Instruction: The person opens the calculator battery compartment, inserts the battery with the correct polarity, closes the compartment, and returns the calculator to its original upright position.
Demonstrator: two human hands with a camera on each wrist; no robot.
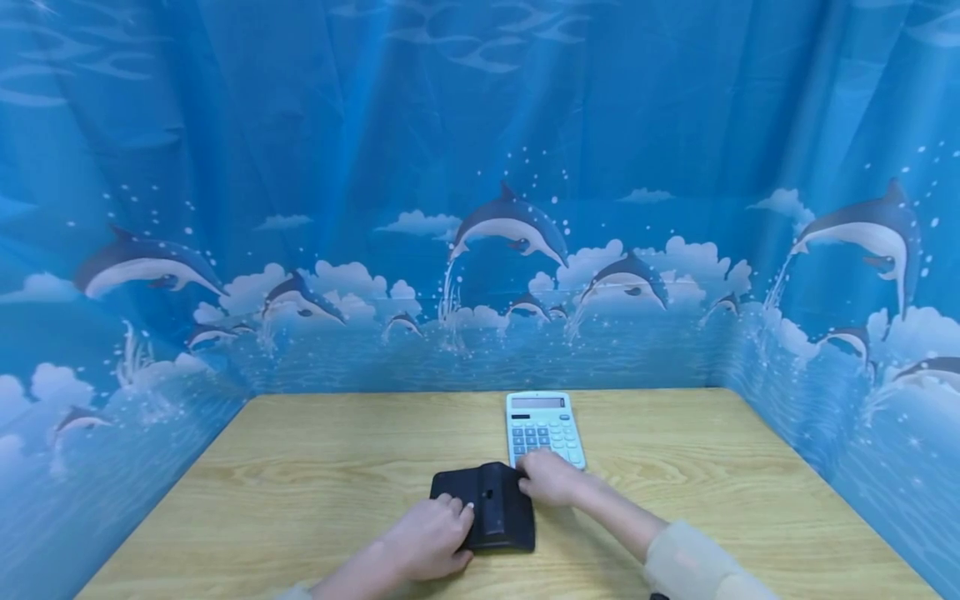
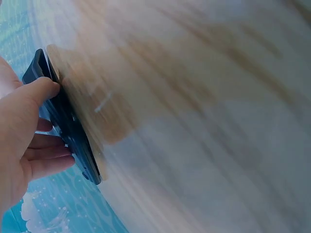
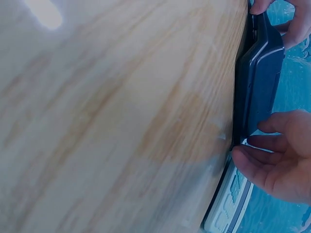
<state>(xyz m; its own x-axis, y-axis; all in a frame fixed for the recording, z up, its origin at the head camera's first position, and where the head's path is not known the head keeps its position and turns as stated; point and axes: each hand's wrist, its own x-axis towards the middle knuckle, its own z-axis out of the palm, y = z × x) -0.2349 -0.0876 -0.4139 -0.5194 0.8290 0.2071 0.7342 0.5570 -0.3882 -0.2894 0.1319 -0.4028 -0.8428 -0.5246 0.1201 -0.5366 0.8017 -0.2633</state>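
Observation:
A flat black object (image 1: 513, 517) with a raised ridge and a small dark hole lies on the table; its exact kind cannot be told. My left hand (image 1: 429, 537) grips its left side, thumb at the near edge and fingers across the top. At its upper right corner, my right hand (image 1: 553, 477) pinches the edge between thumb and fingers. Just behind that hand lies a light blue calculator (image 1: 538, 421), its lower keys partly covered by the fingers. In the right wrist view the calculator (image 3: 227, 208) lies close beside the black object (image 3: 260, 82).
The wood-patterned table (image 1: 337, 442) extends to both sides of the hands. A blue curtain (image 1: 375, 167) printed with dolphins hangs along the table's back and sides.

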